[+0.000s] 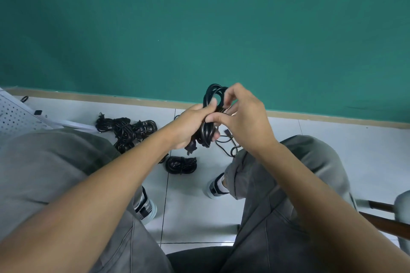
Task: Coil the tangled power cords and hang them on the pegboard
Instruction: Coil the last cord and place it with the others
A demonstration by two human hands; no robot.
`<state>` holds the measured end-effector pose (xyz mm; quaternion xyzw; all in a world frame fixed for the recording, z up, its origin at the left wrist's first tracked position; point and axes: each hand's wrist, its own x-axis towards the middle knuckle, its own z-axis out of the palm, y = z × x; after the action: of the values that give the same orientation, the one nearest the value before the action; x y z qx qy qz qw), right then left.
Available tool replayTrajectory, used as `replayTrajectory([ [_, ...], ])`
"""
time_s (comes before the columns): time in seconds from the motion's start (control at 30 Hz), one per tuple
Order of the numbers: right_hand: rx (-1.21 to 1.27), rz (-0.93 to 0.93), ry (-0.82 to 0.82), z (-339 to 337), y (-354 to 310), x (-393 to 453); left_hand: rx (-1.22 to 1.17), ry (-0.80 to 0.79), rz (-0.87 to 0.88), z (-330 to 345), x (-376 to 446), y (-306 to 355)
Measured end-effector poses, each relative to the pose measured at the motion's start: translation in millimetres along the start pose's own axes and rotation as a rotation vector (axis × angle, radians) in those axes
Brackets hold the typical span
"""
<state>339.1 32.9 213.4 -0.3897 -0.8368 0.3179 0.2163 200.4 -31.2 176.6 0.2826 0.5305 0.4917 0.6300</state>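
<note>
Left grip [190,126] clenching coiled cord [210,115], right grip [241,115] pinching it (plug half hidden)

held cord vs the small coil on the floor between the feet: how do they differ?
The held cord is up in the air, gripped by the left hand with the right hand working it; the floor coil lies untouched on the tile. The held cord has a loose tail trailing down; the floor coil looks fully bundled and wrapped at its middle. Both are black power cords.
</note>
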Motion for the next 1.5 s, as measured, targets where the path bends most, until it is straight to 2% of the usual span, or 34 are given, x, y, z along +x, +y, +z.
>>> replayTrajectory([
  [0.1, 0.015, 0.073, 0.08, -0.6, 1.0, 1.2, -0.028, -0.055, 0.0, -0.6, -2.9, 5.9],
  [0.17, 0.124, 0.11, 0.106, -0.8, 3.0, 1.3, -0.091, -0.096, 0.037, -0.9, -3.2, 7.2],
  [0.3, 0.388, 0.192, -0.001, 2.0, 19.9, -6.5, -0.234, -0.124, 0.081, -7.0, -0.9, 9.2],
  [0.4, 0.339, 0.236, -0.079, 4.6, 36.5, -19.4, -0.258, -0.122, 0.098, -12.9, 0.7, 11.8],
  [0.47, 0.201, 0.248, -0.103, 7.5, 44.0, -26.5, -0.2, -0.125, 0.121, -16.5, 0.4, 14.6],
  [0.53, 0.164, 0.279, -0.04, 7.6, 45.1, -30.0, -0.046, -0.096, 0.129, -16.7, -1.2, 16.5],
  [0.67, 0.446, 0.369, 0.18, -8.1, 28.1, -21.6, 0.322, -0.038, 0.205, -16.2, 1.9, 6.5],
  [0.8, 0.597, 0.319, 0.274, -19.7, 2.1, -3.3, 0.362, -0.072, 0.245, -5.0, 1.1, -0.2],
  [1.0, 0.467, 0.354, 0.299, -11.2, -7.3, 14.0, 0.274, -0.129, 0.266, 4.6, -5.5, 1.3],
  [1.17, 0.391, 0.309, 0.279, -8.3, -10.9, 19.7, 0.161, -0.098, 0.235, -0.1, -1.7, 0.2],
  [1.23, 0.329, 0.239, 0.236, -4.3, -12.9, 21.5, 0.002, -0.061, 0.202, 2.3, 1.8, -0.5],
  [1.3, 0.376, 0.201, 0.095, 1.5, -15.5, 16.6, -0.139, -0.029, 0.194, 4.5, 3.1, 2.7],
  [1.4, 0.498, 0.261, -0.186, 15.1, -14.3, -5.8, -0.287, 0.082, 0.2, 0.9, 3.2, 12.1],
  [1.5, 0.484, 0.338, -0.353, 33.9, -4.2, -29.7, -0.46, 0.179, 0.192, -7.5, 6.4, 17.0],
])
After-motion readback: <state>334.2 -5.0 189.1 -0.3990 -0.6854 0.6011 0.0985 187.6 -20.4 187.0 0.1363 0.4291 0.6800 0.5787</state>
